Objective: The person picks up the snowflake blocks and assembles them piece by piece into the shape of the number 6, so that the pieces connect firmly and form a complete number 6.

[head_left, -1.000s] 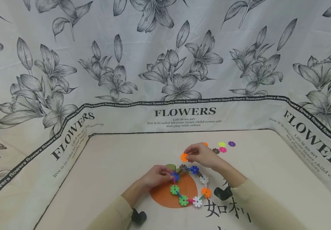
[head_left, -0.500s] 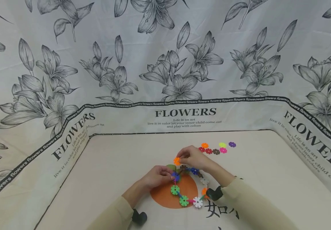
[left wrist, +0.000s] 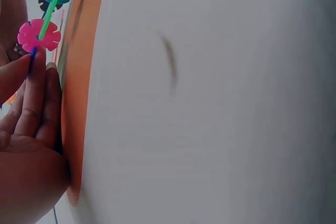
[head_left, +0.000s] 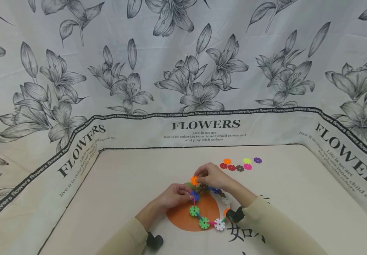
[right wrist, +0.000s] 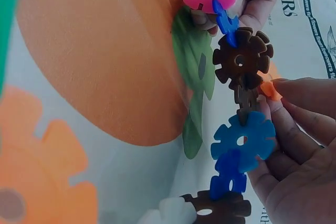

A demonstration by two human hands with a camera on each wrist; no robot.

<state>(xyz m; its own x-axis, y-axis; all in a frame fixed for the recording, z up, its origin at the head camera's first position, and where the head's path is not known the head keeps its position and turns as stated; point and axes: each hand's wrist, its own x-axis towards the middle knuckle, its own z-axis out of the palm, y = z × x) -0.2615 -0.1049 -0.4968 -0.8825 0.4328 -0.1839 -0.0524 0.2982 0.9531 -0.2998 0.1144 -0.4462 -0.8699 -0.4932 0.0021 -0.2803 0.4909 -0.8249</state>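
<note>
A ring of linked, notched plastic snowflake discs in several colours hangs over the printed orange fruit, among them a green disc (head_left: pixel 194 211) and a white disc (head_left: pixel 220 224). My left hand (head_left: pixel 173 194) pinches a blue disc (left wrist: pixel 33 59) of the ring between thumb and fingers, right by a pink disc (left wrist: pixel 39 35). Between thumb and forefinger my right hand (head_left: pixel 213 175) holds a single orange disc (head_left: pixel 194 180), just above the blue one. In the right wrist view, this orange disc sits close behind a brown disc (right wrist: pixel 239 61). My right forearm hides part of the ring's right side.
Loose discs lie farther back on the cloth: an orange one (head_left: pixel 227 161), a purple one (head_left: pixel 257 160), a brown one (head_left: pixel 239 168) and several others. Behind them rises a flower-printed curtain (head_left: pixel 202 129). Black printed characters (head_left: pixel 245 232) mark the cloth at front right.
My right hand has moved left and slightly down with the orange disc, up to the ring near my left hand. Loose red discs behind it came into view. My left hand stays put.
</note>
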